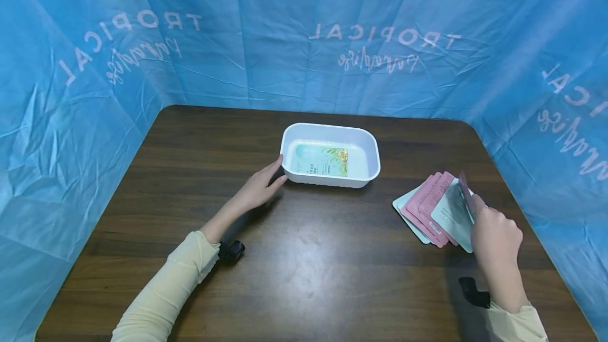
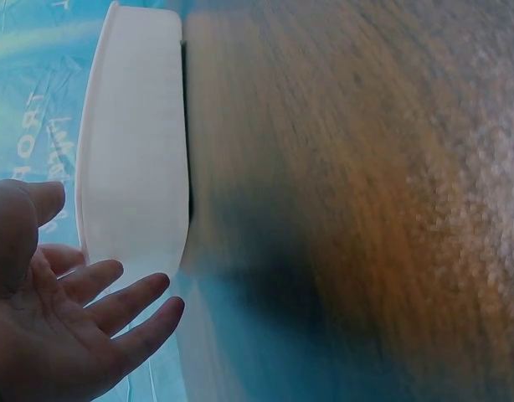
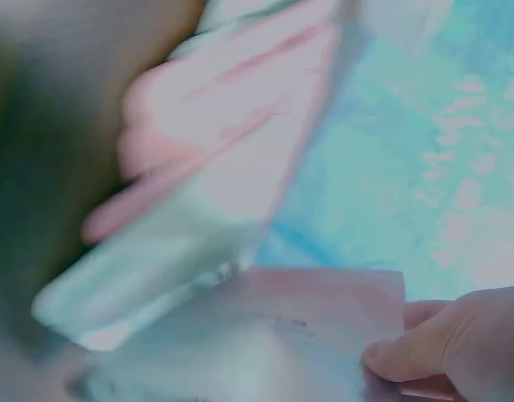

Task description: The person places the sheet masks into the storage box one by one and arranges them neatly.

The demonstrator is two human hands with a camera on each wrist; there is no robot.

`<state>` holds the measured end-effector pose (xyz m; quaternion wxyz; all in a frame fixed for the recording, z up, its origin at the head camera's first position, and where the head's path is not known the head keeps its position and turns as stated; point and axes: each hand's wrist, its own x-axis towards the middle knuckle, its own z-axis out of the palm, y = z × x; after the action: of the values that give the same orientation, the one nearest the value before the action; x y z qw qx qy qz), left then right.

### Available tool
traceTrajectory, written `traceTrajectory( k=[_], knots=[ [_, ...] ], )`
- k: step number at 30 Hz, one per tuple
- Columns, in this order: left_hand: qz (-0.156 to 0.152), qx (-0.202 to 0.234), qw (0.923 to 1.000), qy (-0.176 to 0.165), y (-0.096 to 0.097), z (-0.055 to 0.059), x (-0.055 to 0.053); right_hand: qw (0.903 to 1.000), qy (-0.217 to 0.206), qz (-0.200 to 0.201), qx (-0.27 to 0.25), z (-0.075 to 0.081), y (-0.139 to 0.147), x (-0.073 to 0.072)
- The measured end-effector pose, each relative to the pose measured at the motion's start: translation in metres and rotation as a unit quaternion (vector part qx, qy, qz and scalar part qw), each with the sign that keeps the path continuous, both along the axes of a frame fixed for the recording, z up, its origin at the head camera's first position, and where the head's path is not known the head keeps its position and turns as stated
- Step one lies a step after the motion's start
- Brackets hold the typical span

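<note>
A white plastic tray (image 1: 364, 158) stands at the back middle of the table, with a pale green printed packet (image 1: 320, 160) lying flat inside. My left hand (image 1: 258, 189) is at the tray's left end, thumb and fingers apart; in the left wrist view the loosely spread fingers (image 2: 136, 306) lie beside its outer wall. At the right, a fanned pile of pink packets (image 1: 424, 206) and pale green packets (image 1: 455, 216) lies on the table. My right hand (image 1: 497, 236) pinches one flat packet (image 3: 282, 335) by its edge, tilted up over the pile's right side.
The dark wood table (image 1: 304, 278) has rounded far corners. A blue printed sheet (image 1: 285, 25) hangs behind it and along both sides. Black wrist cameras, including the left one (image 1: 231, 250), sit just above the tabletop.
</note>
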<state>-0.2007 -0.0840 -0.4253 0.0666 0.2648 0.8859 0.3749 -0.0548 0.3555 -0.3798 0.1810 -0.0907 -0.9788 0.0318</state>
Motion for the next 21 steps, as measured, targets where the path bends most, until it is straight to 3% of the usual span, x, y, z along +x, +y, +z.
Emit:
traceTrajectory(
  k=[6,12,17,21],
  knots=[
    [0.002,0.001,1.0000,0.000,0.000,0.001,0.000,0.9945,0.068,0.079,-0.012,0.034,-0.026,-0.005],
    [0.002,-0.002,1.0000,0.004,-0.002,0.001,0.000,0.9779,0.123,0.168,-0.018,0.057,-0.062,-0.020],
    [0.002,-0.002,1.0000,0.004,-0.003,0.000,0.000,0.9643,0.133,0.228,-0.026,0.070,-0.087,-0.051],
    [0.000,0.002,1.0000,-0.001,-0.003,-0.001,0.000,0.9586,0.097,0.264,-0.044,0.075,-0.104,-0.087]
  ],
)
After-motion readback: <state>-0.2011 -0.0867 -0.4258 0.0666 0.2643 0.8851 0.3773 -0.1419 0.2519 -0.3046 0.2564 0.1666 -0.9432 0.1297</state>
